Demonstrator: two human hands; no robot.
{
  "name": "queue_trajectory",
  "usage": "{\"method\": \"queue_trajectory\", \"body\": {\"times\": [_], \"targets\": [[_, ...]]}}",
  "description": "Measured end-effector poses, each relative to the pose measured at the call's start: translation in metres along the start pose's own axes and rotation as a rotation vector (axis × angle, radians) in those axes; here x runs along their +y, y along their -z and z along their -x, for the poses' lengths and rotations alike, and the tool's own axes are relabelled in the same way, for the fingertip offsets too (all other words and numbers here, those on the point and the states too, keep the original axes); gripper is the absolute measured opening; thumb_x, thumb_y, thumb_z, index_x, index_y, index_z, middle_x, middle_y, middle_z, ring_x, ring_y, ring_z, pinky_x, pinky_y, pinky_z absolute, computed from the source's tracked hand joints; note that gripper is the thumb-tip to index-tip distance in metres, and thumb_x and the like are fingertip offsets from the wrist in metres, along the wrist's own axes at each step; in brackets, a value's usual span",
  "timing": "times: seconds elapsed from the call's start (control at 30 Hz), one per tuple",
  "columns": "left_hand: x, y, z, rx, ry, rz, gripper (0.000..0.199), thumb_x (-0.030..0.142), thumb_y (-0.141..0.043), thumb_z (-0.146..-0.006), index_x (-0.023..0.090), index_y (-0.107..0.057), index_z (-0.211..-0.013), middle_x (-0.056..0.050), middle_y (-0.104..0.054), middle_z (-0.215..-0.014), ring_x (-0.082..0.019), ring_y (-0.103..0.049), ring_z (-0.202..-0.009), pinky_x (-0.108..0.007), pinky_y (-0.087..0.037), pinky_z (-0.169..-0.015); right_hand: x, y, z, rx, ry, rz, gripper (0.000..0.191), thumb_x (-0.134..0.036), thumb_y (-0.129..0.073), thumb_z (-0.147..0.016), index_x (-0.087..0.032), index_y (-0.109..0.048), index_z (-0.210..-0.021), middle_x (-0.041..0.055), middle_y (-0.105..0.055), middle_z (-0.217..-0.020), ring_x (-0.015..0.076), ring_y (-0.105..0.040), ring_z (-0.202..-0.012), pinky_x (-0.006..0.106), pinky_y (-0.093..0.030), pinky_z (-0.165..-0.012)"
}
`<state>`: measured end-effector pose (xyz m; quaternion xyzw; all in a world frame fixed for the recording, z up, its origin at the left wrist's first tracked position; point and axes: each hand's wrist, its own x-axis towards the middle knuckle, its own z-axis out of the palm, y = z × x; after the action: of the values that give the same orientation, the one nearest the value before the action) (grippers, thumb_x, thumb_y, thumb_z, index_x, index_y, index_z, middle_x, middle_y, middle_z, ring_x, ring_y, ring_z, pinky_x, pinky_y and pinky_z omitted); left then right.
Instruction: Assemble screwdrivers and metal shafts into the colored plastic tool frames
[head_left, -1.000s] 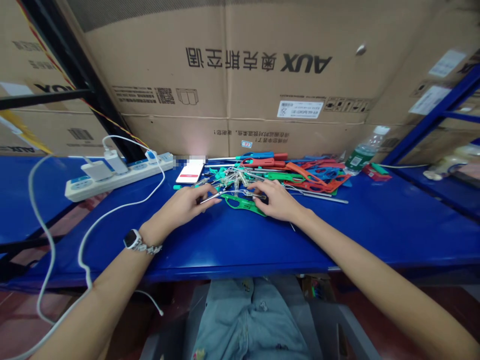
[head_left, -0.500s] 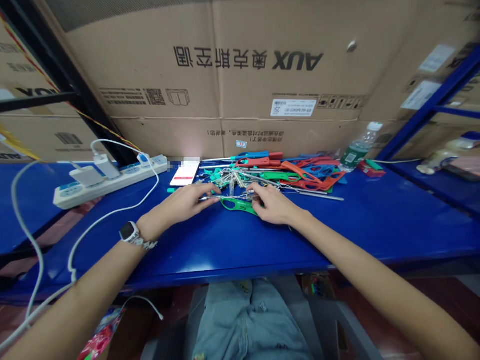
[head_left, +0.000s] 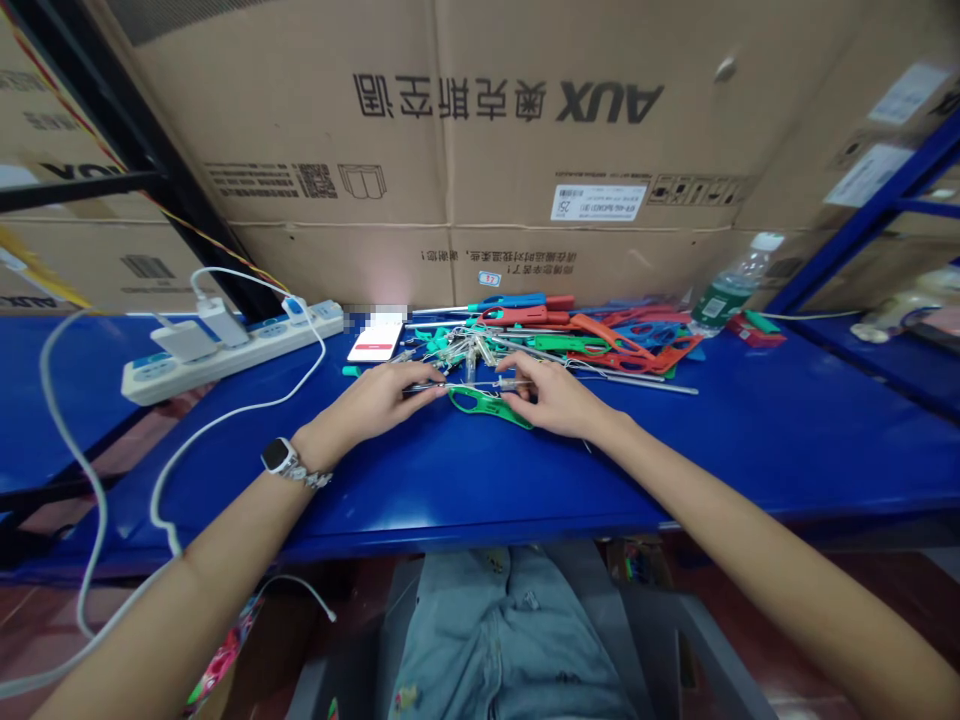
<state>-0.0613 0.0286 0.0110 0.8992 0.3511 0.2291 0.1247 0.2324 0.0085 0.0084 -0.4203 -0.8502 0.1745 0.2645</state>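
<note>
A thin wire (head_left: 480, 384) stretches between my two hands, just above the blue table (head_left: 465, 480). My left hand (head_left: 379, 402) pinches its left end between thumb and fingertips. At the other end, my right hand (head_left: 553, 396) has thumb and fingers closed round a small pale part with wire (head_left: 508, 384), too small to identify. Directly below lies a green lighter handle (head_left: 491, 406), its right end close to my right fingers. Behind my fingertips, small clear lighter parts (head_left: 471, 362) and loose wires form a tangled heap.
Red, blue and green lighter handles (head_left: 619, 340) and metal tubes (head_left: 645, 383) are piled at the back. A phone (head_left: 376, 340) and a power strip (head_left: 154, 380) with white cables lie left. A water bottle (head_left: 724, 298) leans at right. A large cardboard box (head_left: 510, 160) forms the back wall.
The camera view has shifted slightly. My right fingers have lifted a little from the green handle, and the small pale part and the wire now show more plainly between my hands.
</note>
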Motion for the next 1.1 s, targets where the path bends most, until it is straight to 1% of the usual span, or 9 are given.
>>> {"method": "queue_trajectory", "body": {"times": [0.07,0.17,0.33,0.43,0.6,0.77,0.93,1.0,1.1], "targets": [[0.003,0.000,0.001,0.013,-0.007,-0.007,0.032,0.047,-0.053,-0.105,0.021,-0.071,-0.109,-0.008,-0.076,-0.099,-0.021,-0.070,-0.086,-0.034,-0.051,-0.077,0.001,-0.001,0.000,0.007,-0.003,-0.014,0.029,-0.018,-0.059,-0.087,-0.021,-0.065,-0.115,-0.0034,-0.058,-0.067,0.0159,-0.052,-0.060,0.033,-0.041,-0.067],[0.005,0.000,0.001,0.031,-0.008,-0.011,0.032,0.047,-0.052,-0.104,0.020,-0.071,-0.107,-0.008,-0.075,-0.098,-0.022,-0.069,-0.086,-0.034,-0.051,-0.078,0.003,-0.001,-0.001,-0.018,-0.004,-0.022,0.025,-0.015,-0.062,-0.081,-0.019,-0.069,-0.104,-0.0031,-0.058,-0.067,0.0138,-0.050,-0.057,0.032,-0.040,-0.066],[0.004,-0.002,-0.002,0.039,-0.021,0.018,0.033,0.047,-0.049,-0.105,0.020,-0.068,-0.105,-0.008,-0.072,-0.097,-0.021,-0.067,-0.086,-0.036,-0.052,-0.081,0.006,-0.004,-0.001,-0.041,-0.003,-0.058,0.012,-0.024,-0.070,-0.085,-0.020,-0.070,-0.096,-0.0040,-0.056,-0.064,0.0132,-0.049,-0.057,0.030,-0.038,-0.063],[0.002,-0.002,-0.003,0.031,-0.032,0.011,0.031,0.045,-0.049,-0.105,0.020,-0.066,-0.103,-0.008,-0.071,-0.098,-0.022,-0.066,-0.088,-0.036,-0.052,-0.082,0.008,-0.007,-0.002,-0.060,-0.025,-0.110,0.006,-0.024,-0.069,-0.087,-0.020,-0.068,-0.091,-0.0046,-0.054,-0.062,0.0122,-0.047,-0.055,0.029,-0.037,-0.061],[-0.002,-0.003,-0.003,0.038,-0.025,0.000,0.025,0.043,-0.054,-0.103,0.021,-0.066,-0.102,-0.007,-0.070,-0.097,-0.020,-0.065,-0.086,-0.035,-0.051,-0.080,0.011,-0.011,-0.004,-0.055,-0.085,-0.231,0.007,-0.024,-0.071,-0.086,-0.020,-0.067,-0.090,-0.0044,-0.054,-0.065,0.0122,-0.049,-0.058,0.028,-0.039,-0.061],[-0.008,-0.003,-0.005,0.029,-0.009,-0.006,0.024,0.041,-0.055,-0.102,0.020,-0.067,-0.102,-0.007,-0.071,-0.099,-0.021,-0.065,-0.091,-0.036,-0.052,-0.084,0.006,-0.016,-0.007,-0.044,-0.140,-0.341,0.010,-0.025,-0.074,-0.082,-0.019,-0.065,-0.084,-0.0016,-0.060,-0.072,0.0130,-0.052,-0.063,0.028,-0.042,-0.062],[-0.015,-0.006,-0.005,-0.004,0.021,-0.013,0.024,0.039,-0.057,-0.101,0.020,-0.069,-0.109,-0.008,-0.072,-0.102,-0.022,-0.066,-0.093,-0.037,-0.051,-0.087,0.004,-0.019,-0.008,-0.039,-0.138,-0.335,0.011,-0.025,-0.075,-0.081,-0.019,-0.065,-0.083,0.0004,-0.065,-0.076,0.0143,-0.056,-0.066,0.029,-0.045,-0.064],[-0.016,-0.006,-0.005,-0.023,0.042,-0.005,0.026,0.041,-0.057,-0.101,0.020,-0.070,-0.110,-0.008,-0.072,-0.101,-0.022,-0.065,-0.091,-0.037,-0.051,-0.085,0.005,-0.019,-0.009,-0.028,-0.132,-0.330,0.012,-0.025,-0.075,-0.080,-0.019,-0.066,-0.084,0.0015,-0.067,-0.079,0.0153,-0.058,-0.070,0.030,-0.046,-0.066],[-0.016,-0.006,-0.005,-0.017,0.064,0.012,0.029,0.045,-0.057,-0.100,0.020,-0.071,-0.107,-0.008,-0.072,-0.095,-0.021,-0.064,-0.084,-0.035,-0.050,-0.079,0.006,-0.016,-0.009,-0.010,-0.125,-0.295,0.012,-0.026,-0.075,-0.082,-0.018,-0.067,-0.086,0.0018,-0.068,-0.081,0.0154,-0.058,-0.072,0.030,-0.045,-0.067]]}}
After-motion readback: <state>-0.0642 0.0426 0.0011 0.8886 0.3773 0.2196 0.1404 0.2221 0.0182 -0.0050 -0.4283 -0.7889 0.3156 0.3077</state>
